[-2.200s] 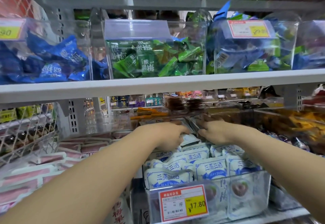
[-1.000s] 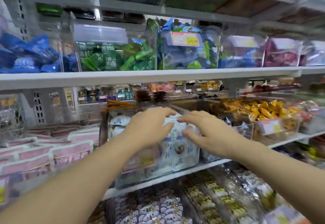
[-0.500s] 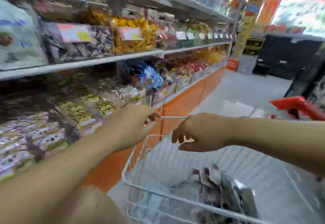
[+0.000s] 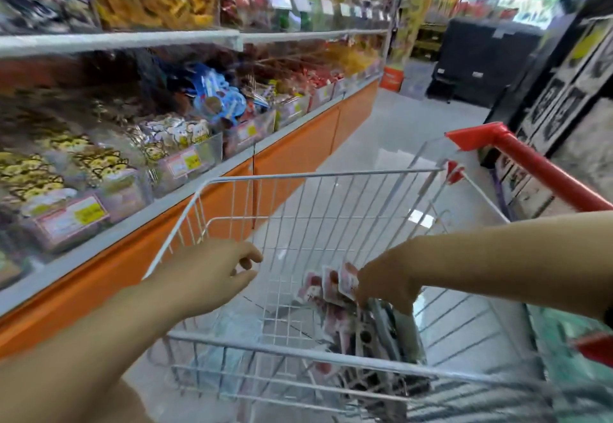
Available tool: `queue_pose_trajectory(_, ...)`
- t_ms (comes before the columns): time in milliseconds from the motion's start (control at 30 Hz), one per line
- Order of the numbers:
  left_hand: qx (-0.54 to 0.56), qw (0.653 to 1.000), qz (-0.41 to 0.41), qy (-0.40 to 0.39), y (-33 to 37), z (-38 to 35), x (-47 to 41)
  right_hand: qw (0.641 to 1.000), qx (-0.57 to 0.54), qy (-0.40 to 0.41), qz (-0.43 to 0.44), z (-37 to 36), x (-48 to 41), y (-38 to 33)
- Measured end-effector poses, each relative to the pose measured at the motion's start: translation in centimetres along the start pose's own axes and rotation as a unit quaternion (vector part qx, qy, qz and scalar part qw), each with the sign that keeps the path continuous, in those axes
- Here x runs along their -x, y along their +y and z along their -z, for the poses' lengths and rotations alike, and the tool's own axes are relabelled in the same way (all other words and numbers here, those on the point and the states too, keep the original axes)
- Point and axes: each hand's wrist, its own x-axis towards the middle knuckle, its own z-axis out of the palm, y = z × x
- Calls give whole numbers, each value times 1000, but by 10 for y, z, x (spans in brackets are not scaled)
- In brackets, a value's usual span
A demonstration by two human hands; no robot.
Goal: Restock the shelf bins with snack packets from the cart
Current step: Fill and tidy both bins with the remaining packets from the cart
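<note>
A white wire cart (image 4: 318,173) is seen in the near middle, and its red handle (image 4: 537,163) is seen at the right. The right hand (image 4: 386,285) is lowered inside the cart. Its fingers are curled round a few pink snack packets (image 4: 326,285), which are held just above a pile (image 4: 365,333) of more packets at the bottom of the cart. The left hand (image 4: 212,273) is held over the cart's left side. Its fingers are loosely bent and nothing is held in it. Clear shelf bins (image 4: 185,160) full of snacks are lined up on the left, above an orange base (image 4: 298,150).
</note>
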Motion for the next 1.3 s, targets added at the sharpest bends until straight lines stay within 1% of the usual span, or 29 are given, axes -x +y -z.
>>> queue_pose_trajectory(167, 45, 999, 15, -15, -5, -4, -2, 998, 38, 55, 13, -28, -29, 5)
queue_pose_trajectory(300, 63, 998, 19, -17, -8, -5, 0, 995, 70, 65, 17, -29, -36, 5)
queue_pose_trajectory(400, 65, 998, 19, -19, -8, -5, 0, 994, 55, 91, 24, -20, -31, 10)
queue_pose_trajectory(533, 71, 997, 18, -30, -5, -4, 2, 992, 39, 120, -5, -1, -21, 13)
queue_pose_trajectory(600, 82, 996, 16, -24, -4, -4, 3, 989, 42, 139, -8, 14, -9, 17)
queue_pose_trajectory(633, 102, 994, 14, -18, -3, -3, 4, 987, 29, 158, -6, 25, -3, 20)
queue_pose_trajectory(700, 184, 983, 10, -10, -1, -1, 4, 976, -59, 209, 2, 47, 9, 26)
queue_pose_trajectory(733, 236, 972, 12, -11, 0, 0, 4, 963, -127, 238, 17, 57, 15, 29)
queue_pose_trajectory(767, 288, 957, 12, -15, 3, 3, 4, 942, -203, 265, 38, 66, 20, 30)
queue_pose_trajectory(833, 366, 931, -15, -3, 4, 8, 5, 879, -367, 294, 81, 74, 25, 27)
queue_pose_trajectory(900, 423, 905, -26, 37, 4, 14, 5, 805, -509, 285, 110, 72, 23, 17)
queue_pose_trajectory(933, 453, 889, -10, 58, 3, 16, 6, 775, -558, 271, 121, 70, 21, 12)
queue_pose_trajectory(967, 480, 874, 13, 70, 1, 17, 5, 761, -582, 254, 132, 68, 19, 9)
queue_pose_trajectory(1000, 495, 865, 30, 76, 1, 16, 5, 775, -567, 242, 139, 65, 16, 8)
queue_pose_trajectory(1033, 490, 867, 40, 76, 1, 15, 5, 817, -507, 237, 137, 61, 12, 10)
queue_pose_trajectory(1067, 472, 877, 49, 74, 2, 13, 5, 873, -419, 219, 118, 56, 7, 12)
queue_pose_trajectory(1100, 453, 887, 56, 75, 2, 12, 5, 925, -321, 186, 79, 48, -1, 15)
queue_pose_trajectory(1133, 439, 893, 62, 80, 2, 11, 6, 962, -234, 137, 28, 36, -9, 16)
queue_pose_trajectory(1167, 425, 899, 68, 82, 2, 10, 6, 983, -163, 81, -7, 23, -15, 15)
queue_pose_trajectory(1233, 376, 918, 85, 88, 0, 9, 5, 998, -64, -7, -26, -5, -30, 11)
queue_pose_trajectory(1300, 327, 936, 94, 93, 0, 9, 5, 999, -2, -21, -38, -21, -37, 7)
